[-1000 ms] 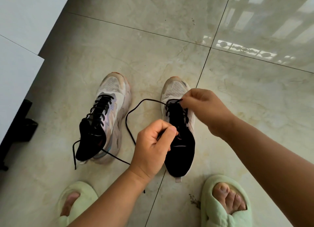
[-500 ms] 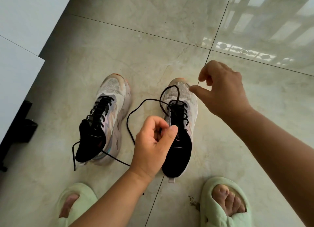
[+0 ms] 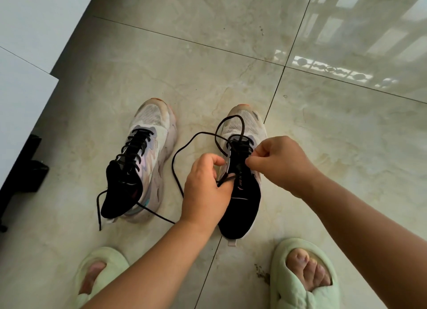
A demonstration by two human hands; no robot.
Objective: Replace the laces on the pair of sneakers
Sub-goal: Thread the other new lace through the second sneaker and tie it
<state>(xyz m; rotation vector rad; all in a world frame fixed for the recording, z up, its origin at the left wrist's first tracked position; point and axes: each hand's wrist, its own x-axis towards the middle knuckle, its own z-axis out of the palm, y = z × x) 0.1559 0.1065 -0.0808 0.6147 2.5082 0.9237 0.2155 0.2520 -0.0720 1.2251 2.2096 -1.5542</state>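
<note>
sneaker (image 3: pixel 240 193) points toe-away, both hands pinching its black lace (image 3: pixel 184 144).

Glossy marbled tile floor (image 3: pixel 208 61), left sneaker (image 3: pixel 147 151), right sneaker (image 3: pixel 245 170), two green slippers (image 3: pixel 298 285)

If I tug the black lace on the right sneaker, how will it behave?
Probably floppy: the black lace sags in loose loops across the toe. It looks thin, so likely light. The right sneaker, standing free on the floor, may shift under a hard tug.

2 sneakers on tiled floor (image 3: pixel 208 54), both hands pinching right sneaker's (image 3: pixel 242 193) black lace (image 3: pixel 184 144)
</note>
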